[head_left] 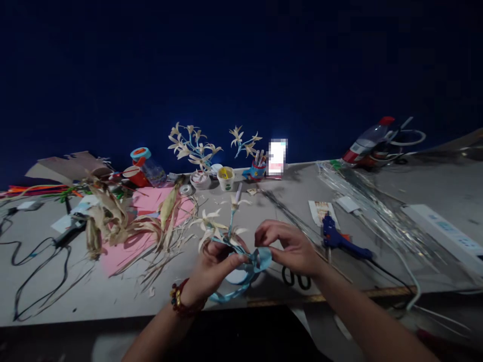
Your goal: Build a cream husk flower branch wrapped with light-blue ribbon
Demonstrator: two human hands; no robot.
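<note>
My left hand point(222, 261) is closed around the blue-wrapped stem of a corn-husk flower spray point(211, 225), whose pale petals stand up above the fingers. At the stem's lower end, my right hand point(290, 246) pinches a strip of light blue tape point(263, 259). The strip loops between the two hands, and more of it curves down by the table edge below my left hand. A pale round thing, perhaps the tape roll, is partly hidden under the hands. Black scissor handles point(296, 278) lie just below my right hand.
Dried corn husks point(107, 216) and pink paper point(121, 254) lie on the left. Finished flower sprays point(188, 146) stand in a cup at the back, near a lit phone point(277, 157). A blue glue gun point(345, 241) with its cord, wires and a power strip point(445, 234) occupy the right.
</note>
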